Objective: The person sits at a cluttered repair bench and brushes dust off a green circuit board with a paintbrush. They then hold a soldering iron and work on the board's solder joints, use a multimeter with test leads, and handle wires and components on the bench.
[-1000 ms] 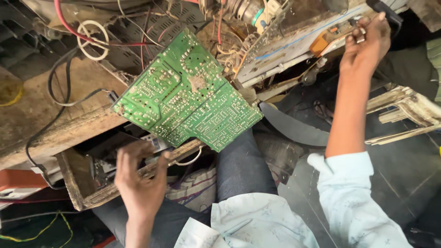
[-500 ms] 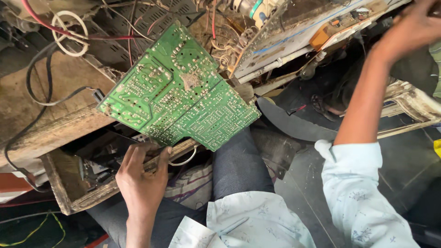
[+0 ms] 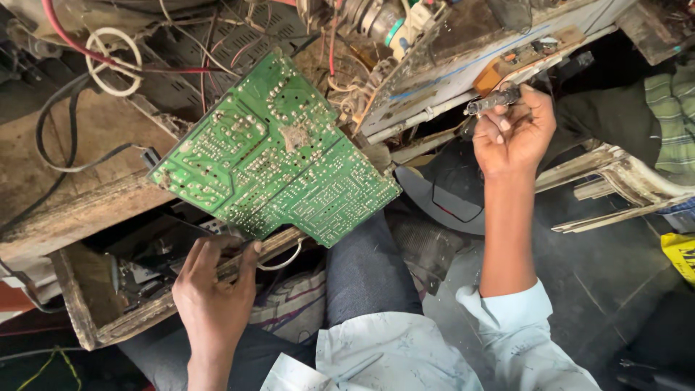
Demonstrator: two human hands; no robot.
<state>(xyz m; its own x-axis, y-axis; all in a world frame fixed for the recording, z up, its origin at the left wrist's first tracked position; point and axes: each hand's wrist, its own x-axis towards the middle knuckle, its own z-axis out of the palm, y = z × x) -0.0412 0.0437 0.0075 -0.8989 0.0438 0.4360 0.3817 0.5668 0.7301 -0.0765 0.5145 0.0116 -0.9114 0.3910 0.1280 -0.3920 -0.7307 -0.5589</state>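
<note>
My left hand (image 3: pixel 213 289) sits at the lower left, fingers curled closed over the near edge of a worn wooden drawer (image 3: pixel 87 318), with the fingertips (image 3: pixel 242 250) pinching the lower edge of the green circuit board (image 3: pixel 271 156) where it meets that rim. The board is tilted, solder side up, its far corner toward the tangle of wires (image 3: pixel 340 80) and its near corner overhanging my knee in dark trousers (image 3: pixel 365 268). A small pale patch lies near the middle of the board. My right hand (image 3: pixel 514 134) is raised at the upper right, closed around a slim dark tool (image 3: pixel 492 101) with a metal tip pointing left; thumb and fingers wrap the shaft, and the tip lies just beside the edge of a grey chassis panel (image 3: pixel 463 69). An orange component (image 3: pixel 489 76) is fixed to that panel, close to the tool. A red wire (image 3: pixel 58 29) and a white ring of cable (image 3: pixel 112 61) lie at the upper left, with a black cable (image 3: pixel 51 156) looping over the wooden bench top (image 3: pixel 43 188). A pale metal frame (image 3: pixel 615 181) lies to the right of my wrist, and a yellow packet (image 3: pixel 680 253) shows at the right edge. My sleeve (image 3: pixel 514 311) is light and turned back at the forearm.
</note>
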